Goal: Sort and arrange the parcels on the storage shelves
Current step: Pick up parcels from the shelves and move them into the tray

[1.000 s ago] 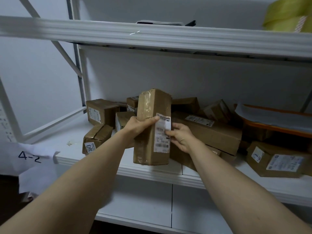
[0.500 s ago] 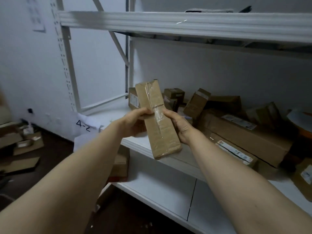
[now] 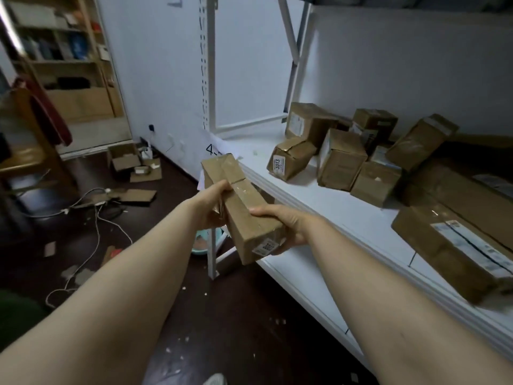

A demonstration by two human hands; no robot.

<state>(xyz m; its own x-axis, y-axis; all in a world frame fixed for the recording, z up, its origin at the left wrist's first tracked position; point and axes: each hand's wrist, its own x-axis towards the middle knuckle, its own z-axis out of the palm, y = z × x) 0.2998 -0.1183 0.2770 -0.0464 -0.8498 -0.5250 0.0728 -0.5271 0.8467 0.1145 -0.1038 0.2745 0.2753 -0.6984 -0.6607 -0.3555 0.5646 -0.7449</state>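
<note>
I hold a long brown cardboard parcel (image 3: 241,207) sealed with clear tape, out in front of the white shelf (image 3: 327,207), off its left front corner. My left hand (image 3: 211,204) grips its left side near the middle. My right hand (image 3: 283,226) grips its near right end, beside a small white label. On the shelf lie several other brown parcels: one marked 3013 (image 3: 290,158), an upright box (image 3: 340,159), and a long flat parcel (image 3: 455,251) near the front edge at right.
A paper tag reading 4- hangs at the shelf's left corner (image 3: 215,147). A white upright post (image 3: 208,65) stands at left. Cardboard scraps (image 3: 138,170) and white cables (image 3: 97,226) litter the dark floor. A wooden shelving unit (image 3: 63,65) stands far left.
The parcel came off the shelf, tipped from upright to nearly lying flat, and swung left and toward me. My view has turned left and down toward the floor.
</note>
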